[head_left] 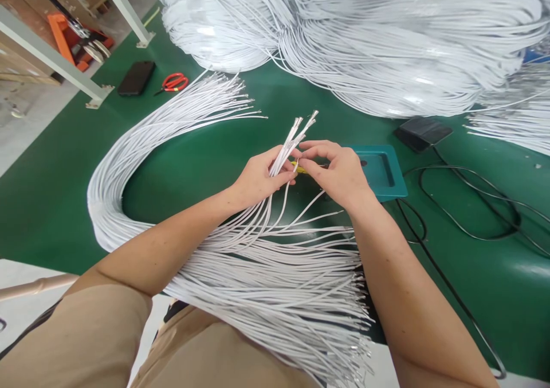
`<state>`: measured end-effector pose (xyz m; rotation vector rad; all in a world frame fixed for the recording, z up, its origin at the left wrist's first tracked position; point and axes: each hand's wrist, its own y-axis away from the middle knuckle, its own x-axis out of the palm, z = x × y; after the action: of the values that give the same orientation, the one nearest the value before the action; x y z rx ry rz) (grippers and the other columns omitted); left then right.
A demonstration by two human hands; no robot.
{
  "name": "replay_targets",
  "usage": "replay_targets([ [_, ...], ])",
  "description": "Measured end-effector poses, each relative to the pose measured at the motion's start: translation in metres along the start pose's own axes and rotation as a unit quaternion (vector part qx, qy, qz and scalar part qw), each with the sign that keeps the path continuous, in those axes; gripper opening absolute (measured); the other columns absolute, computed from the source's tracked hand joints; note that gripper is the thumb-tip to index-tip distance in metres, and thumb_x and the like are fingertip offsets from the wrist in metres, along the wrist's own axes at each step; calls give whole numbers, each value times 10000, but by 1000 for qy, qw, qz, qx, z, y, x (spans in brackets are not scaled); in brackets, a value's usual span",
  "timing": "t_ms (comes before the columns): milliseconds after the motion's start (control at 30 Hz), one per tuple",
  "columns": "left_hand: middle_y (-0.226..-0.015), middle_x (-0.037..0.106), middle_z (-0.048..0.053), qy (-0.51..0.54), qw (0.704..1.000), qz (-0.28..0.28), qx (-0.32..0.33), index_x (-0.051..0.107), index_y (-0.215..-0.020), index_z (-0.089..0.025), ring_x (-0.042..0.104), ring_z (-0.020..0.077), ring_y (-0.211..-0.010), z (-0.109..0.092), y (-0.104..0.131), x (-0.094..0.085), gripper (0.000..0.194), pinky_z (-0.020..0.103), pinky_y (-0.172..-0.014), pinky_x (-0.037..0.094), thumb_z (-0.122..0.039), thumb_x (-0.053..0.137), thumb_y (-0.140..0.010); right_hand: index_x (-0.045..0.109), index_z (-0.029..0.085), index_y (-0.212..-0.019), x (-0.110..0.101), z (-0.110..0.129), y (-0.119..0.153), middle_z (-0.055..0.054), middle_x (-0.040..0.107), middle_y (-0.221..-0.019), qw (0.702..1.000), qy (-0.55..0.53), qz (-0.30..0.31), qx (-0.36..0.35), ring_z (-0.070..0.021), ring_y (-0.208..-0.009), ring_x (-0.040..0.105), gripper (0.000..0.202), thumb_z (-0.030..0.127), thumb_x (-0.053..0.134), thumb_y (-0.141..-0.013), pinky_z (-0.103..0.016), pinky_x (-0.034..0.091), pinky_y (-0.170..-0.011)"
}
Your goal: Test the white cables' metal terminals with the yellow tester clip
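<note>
Several white cables (282,157) are gripped in my left hand (262,173), their stripped ends pointing up and away from me. Close beside it, my right hand (337,170) pinches the tip of one cable (296,164) between thumb and fingers. A yellow-handled tool (302,169) shows partly behind my fingers; I cannot tell whether it is held or lies on the table. Below both hands spreads a large bundle of white cables (266,273), its loose ends toward the right. The same bundle curves round at the left, and its far ends (223,93) lie on the green table.
Large coils of white cable (387,44) fill the back. A teal tray (397,173), a black device (423,133) and its black cord (472,236) lie at the right. A phone (136,78) and red-handled cutters (174,82) rest at the left by a metal post (55,55).
</note>
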<state>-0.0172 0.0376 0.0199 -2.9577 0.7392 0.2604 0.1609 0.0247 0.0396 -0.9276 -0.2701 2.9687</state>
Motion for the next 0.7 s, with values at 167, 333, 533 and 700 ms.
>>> replay_targets([
  [167,-800,653,-9,1,1000,-5,11,603,-1104,-185,693,125,-732,0,1,1,324,230,-724,527,-255,683,-798,702,200,-698,-2,3,0,-52,725,-1062,1000,-11,5,16,-219,-953,641,77,215,633,-728,-339,472,-746],
  [333,-793,661,-14,-1,1000,-6,13,604,-1106,-189,697,121,-724,3,0,0,325,213,-690,527,-242,687,-796,682,187,-749,-9,14,2,-34,711,-887,995,74,55,41,-186,-808,601,102,217,584,-755,-327,427,-722],
  [533,-768,669,-7,15,1000,0,-10,581,-1100,-170,702,127,-713,-2,-1,-1,332,186,-601,519,-215,682,-787,679,181,-840,-4,13,4,-57,712,-935,992,113,46,-40,-207,-892,602,127,246,570,-833,-329,437,-761],
  [700,-765,664,0,39,997,4,-62,559,-1088,-156,711,146,-694,-1,-5,-4,360,176,-522,502,-180,690,-754,662,175,-792,-3,5,2,-76,720,-903,962,239,55,-121,-221,-893,610,165,147,514,-859,-403,410,-916],
])
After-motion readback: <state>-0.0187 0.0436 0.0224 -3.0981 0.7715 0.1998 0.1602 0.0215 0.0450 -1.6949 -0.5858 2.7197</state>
